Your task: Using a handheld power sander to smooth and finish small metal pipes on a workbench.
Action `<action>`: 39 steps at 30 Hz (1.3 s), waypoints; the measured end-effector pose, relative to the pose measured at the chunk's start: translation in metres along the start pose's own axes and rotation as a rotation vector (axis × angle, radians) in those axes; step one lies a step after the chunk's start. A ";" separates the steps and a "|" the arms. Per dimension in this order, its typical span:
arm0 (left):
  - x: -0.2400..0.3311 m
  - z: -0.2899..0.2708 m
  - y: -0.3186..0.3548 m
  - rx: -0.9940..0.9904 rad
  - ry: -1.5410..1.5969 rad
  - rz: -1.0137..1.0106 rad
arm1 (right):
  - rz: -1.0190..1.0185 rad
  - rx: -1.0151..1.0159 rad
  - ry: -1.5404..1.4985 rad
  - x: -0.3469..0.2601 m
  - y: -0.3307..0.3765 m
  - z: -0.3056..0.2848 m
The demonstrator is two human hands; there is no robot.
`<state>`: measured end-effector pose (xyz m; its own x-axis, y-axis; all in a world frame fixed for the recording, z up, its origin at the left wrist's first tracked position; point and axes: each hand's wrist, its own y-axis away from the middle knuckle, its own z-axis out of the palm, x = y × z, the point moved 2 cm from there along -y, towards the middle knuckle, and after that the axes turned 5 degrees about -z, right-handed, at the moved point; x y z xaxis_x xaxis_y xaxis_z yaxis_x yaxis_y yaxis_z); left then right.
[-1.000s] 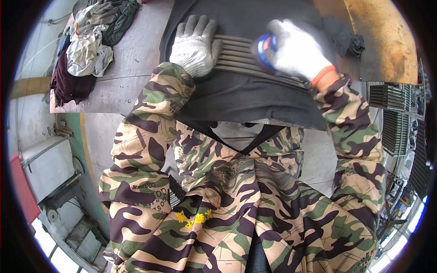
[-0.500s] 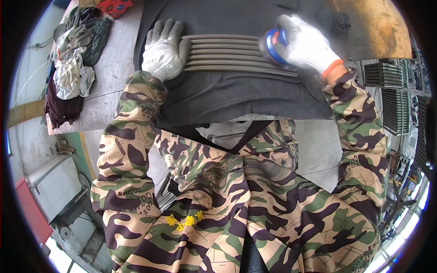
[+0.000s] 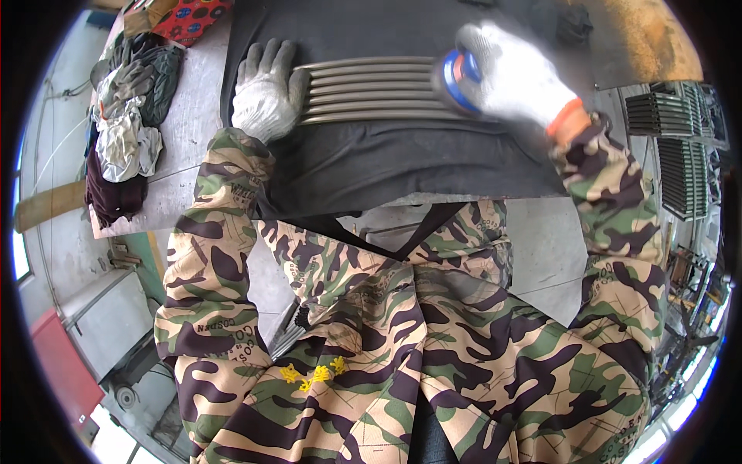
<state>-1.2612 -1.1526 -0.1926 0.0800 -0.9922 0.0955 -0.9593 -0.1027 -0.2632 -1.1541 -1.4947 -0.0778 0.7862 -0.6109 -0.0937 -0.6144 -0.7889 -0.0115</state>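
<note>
Fingers [image 3: 267,56] of the left hand [image 3: 267,100] lie slightly parted, palm down, at the left ends of the rods [image 3: 371,80]; those of the right hand [image 3: 510,77] are clamped on a blue disc [image 3: 458,91] over the rods. Both hands wear white gloves. The rods lie side by side on black cloth [image 3: 402,155], between the 2 hands. Clothes [image 3: 127,116] are heaped at left.

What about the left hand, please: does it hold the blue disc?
No, the right hand grips the blue disc and the left hand lies open at one end of the rods.
</note>
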 end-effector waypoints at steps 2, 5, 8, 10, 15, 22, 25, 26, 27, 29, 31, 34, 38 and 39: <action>0.005 0.011 -0.007 0.002 0.016 0.005 | 0.107 -0.049 0.080 0.009 0.003 -0.005; -0.002 0.007 0.001 0.105 0.034 0.024 | -0.072 0.015 -0.006 0.000 0.013 0.007; 0.004 0.004 -0.003 0.146 0.041 0.026 | -0.078 0.043 0.000 -0.006 0.009 0.006; 0.011 -0.002 -0.004 0.184 0.076 0.051 | -0.021 -0.018 0.022 -0.009 -0.009 0.000; 0.020 -0.008 0.005 0.127 0.134 0.039 | -0.066 0.006 -0.017 -0.046 -0.034 0.006; 0.033 -0.010 0.009 0.173 0.216 0.015 | 0.016 -0.162 -0.006 -0.090 -0.079 0.006; 0.035 -0.014 0.010 0.168 0.244 0.008 | -0.014 -0.209 -0.050 -0.105 -0.058 0.002; 0.030 -0.020 0.011 0.172 0.233 -0.012 | -0.050 -0.225 -0.043 -0.113 -0.056 -0.001; 0.027 -0.026 0.011 0.181 0.212 -0.017 | -0.064 -0.205 -0.046 -0.116 -0.063 -0.002; 0.028 -0.025 0.006 0.249 0.172 -0.013 | -0.007 -0.162 -0.022 -0.111 -0.077 -0.003; 0.028 -0.020 0.001 0.214 0.204 -0.021 | 0.066 -0.171 0.021 -0.107 -0.088 -0.002; 0.031 -0.014 0.002 0.204 0.215 -0.038 | -0.014 -0.181 0.018 -0.114 -0.069 0.002; 0.025 -0.018 0.004 0.273 0.195 0.010 | -0.026 -0.163 -0.008 -0.119 -0.084 0.002; 0.028 -0.019 0.001 0.270 0.218 0.017 | 0.034 -0.165 0.020 -0.114 -0.092 -0.002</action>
<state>-1.2648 -1.1791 -0.1721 -0.0229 -0.9585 0.2843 -0.8515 -0.1303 -0.5078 -1.1874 -1.3526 -0.0640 0.7673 -0.6373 -0.0710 -0.6226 -0.7669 0.1555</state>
